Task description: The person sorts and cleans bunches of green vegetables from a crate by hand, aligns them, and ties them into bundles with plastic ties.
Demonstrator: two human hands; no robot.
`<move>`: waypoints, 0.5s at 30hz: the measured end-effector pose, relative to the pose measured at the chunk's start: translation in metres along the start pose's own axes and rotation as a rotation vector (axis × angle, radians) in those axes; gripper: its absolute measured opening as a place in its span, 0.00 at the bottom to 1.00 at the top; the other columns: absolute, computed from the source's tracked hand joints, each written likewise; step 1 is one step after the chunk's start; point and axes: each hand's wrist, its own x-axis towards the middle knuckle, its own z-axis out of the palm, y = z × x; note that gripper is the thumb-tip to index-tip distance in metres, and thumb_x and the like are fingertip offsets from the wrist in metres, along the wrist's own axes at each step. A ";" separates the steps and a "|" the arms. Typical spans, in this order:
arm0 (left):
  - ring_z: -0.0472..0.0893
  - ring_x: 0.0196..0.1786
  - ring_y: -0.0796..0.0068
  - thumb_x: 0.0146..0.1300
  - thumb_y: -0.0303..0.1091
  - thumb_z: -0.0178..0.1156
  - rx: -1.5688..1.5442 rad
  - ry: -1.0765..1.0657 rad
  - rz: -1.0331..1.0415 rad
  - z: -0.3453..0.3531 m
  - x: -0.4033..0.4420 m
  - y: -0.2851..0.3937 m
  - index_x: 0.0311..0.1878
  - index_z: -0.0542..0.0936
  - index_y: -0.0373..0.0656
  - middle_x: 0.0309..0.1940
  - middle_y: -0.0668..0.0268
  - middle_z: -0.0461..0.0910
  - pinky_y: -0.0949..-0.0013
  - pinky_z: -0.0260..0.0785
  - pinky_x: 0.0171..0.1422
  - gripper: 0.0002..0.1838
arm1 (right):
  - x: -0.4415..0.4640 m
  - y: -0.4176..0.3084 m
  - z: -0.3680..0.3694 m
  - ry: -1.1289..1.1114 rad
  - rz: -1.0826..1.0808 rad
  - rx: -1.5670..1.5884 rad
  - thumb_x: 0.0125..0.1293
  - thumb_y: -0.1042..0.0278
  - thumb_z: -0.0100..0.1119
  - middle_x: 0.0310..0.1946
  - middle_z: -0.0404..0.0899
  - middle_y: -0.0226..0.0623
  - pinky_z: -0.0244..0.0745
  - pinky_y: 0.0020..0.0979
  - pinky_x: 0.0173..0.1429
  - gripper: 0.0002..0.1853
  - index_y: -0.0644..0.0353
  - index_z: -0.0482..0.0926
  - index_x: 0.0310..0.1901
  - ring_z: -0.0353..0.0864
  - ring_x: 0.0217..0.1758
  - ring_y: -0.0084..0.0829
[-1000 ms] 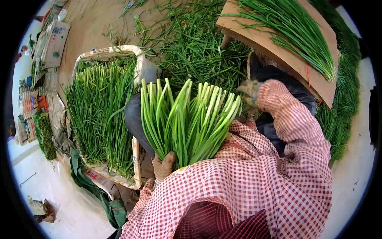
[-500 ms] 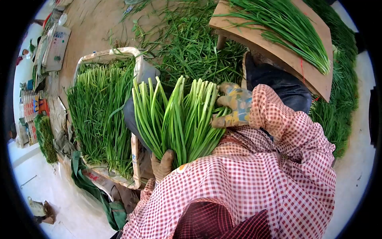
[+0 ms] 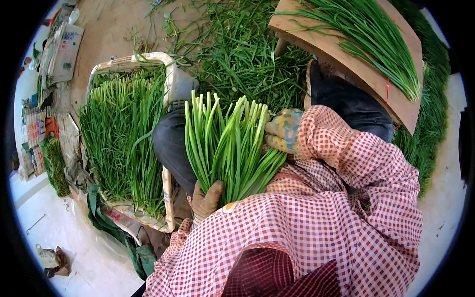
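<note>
The left hand [image 3: 208,199], in a dirty brownish glove, is closed around the lower part of a bunch of green stalks [image 3: 222,153], thumb in front. The bunch lies at the middle of the lap, pale cut ends pointing forward and splayed a little. The right hand [image 3: 284,130], in a blue-and-yellow blotched glove, has its fingers curled against the right side of the bunch, just below those ends; how firmly they grip, I cannot tell.

A bent knee [image 3: 173,143] stands between the bunch and a white crate [image 3: 169,81] on the left (a well-worn one, its rim grimy), and hides part of its side. The crate is packed with upright greens [image 3: 123,133], and a dark green cloth [image 3: 106,222] trails by its near end. Loose leaves [image 3: 247,69] litter the floor ahead. At the upper right, a wooden tabletop [image 3: 341,57] reaches out over the other leg [image 3: 346,101], bearing a long bundle [image 3: 381,42] with a red tie [image 3: 387,91] near its pale end. More greens [image 3: 435,94] are massed beyond it. The checked sleeve [image 3: 356,153] covers part of the view on the right.

As for writing, a pale box [image 3: 66,52] at the far left has blue characters, printed packaging [image 3: 37,131] below shows red, blue and orange, and red lettering [image 3: 115,216] sits by the crate's near end (all too small to read).
</note>
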 end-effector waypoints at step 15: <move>0.79 0.49 0.65 0.55 0.43 0.71 0.109 0.099 -0.023 0.001 -0.005 0.006 0.60 0.73 0.36 0.49 0.59 0.80 0.61 0.73 0.54 0.33 | 0.012 -0.125 -0.073 1.461 0.413 -0.840 0.69 0.58 0.49 0.60 0.69 0.43 0.74 0.51 0.56 0.21 0.61 0.67 0.59 0.65 0.64 0.49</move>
